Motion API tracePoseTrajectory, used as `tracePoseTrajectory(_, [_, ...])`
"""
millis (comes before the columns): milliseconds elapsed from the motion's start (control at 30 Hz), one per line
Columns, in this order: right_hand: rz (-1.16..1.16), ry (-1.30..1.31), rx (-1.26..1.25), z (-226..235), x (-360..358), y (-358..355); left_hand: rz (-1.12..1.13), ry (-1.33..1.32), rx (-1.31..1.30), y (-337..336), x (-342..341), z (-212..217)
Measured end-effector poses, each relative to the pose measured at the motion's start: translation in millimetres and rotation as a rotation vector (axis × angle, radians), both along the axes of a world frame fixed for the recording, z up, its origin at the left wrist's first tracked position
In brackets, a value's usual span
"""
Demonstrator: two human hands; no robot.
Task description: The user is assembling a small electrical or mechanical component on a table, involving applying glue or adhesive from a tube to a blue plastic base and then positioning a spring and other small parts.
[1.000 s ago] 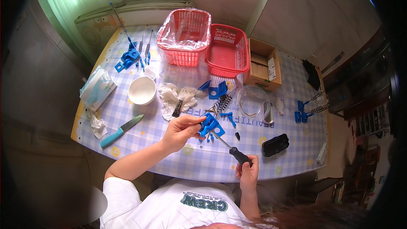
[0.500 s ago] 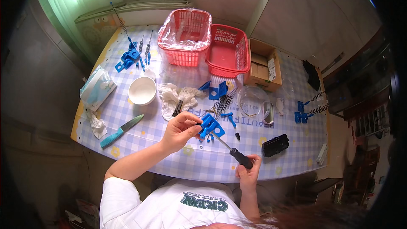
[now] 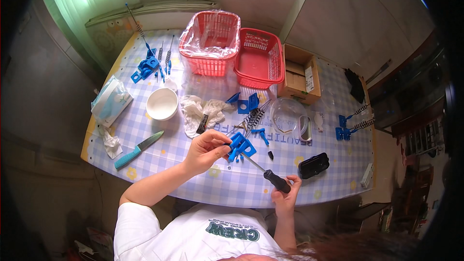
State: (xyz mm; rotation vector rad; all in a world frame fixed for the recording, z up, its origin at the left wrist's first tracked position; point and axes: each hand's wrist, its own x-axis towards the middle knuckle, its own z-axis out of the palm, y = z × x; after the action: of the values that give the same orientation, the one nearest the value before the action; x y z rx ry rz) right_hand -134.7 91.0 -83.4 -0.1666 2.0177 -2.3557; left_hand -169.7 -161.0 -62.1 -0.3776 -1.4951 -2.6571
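My left hand [image 3: 208, 152] grips a blue plastic part [image 3: 236, 146] above the near side of the table, fingers pinched on its left end. In my right hand [image 3: 286, 194] is a screwdriver with a black handle [image 3: 277, 181]. Its metal shaft slants up and left, and the tip meets or passes behind the blue part; which one I cannot tell. Beneath and just beyond lie another flat blue piece [image 3: 248, 151], a blue lever-shaped piece [image 3: 261, 136], a pile of dark coil springs [image 3: 254, 118] and a small black cap [image 3: 270, 155].
Two red baskets [image 3: 260, 81] and a cardboard box [image 3: 300, 95] line the back. A white bowl [image 3: 162, 104], crumpled tissue [image 3: 191, 111] and a turquoise knife [image 3: 130, 157] lie left. A clear round lid [image 3: 288, 116] and a black case [image 3: 313, 166] sit right; blue spring assemblies [image 3: 148, 65] stand far left.
The screwdriver's handle and my right hand have shifted slightly to the right, with the fingers set a little differently. My left hand keeps its hold on the blue part, almost unmoved.
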Motion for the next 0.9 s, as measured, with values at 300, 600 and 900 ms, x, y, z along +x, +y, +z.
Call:
tracePoseTrajectory(300, [0.114,-0.097,-0.026,-8.8,-1.3,15.1,0.009,0.005,-0.016,1.5,1.3,2.8])
tracePoseTrajectory(600, [0.034,0.039,0.011,2.6,0.3,1.6,0.012,-0.01,0.005,0.5,0.7,0.7])
tracePoseTrajectory(900, [0.022,0.101,-0.001,3.6,-1.0,-6.2,0.012,-0.023,0.022,1.6,-0.8,1.4])
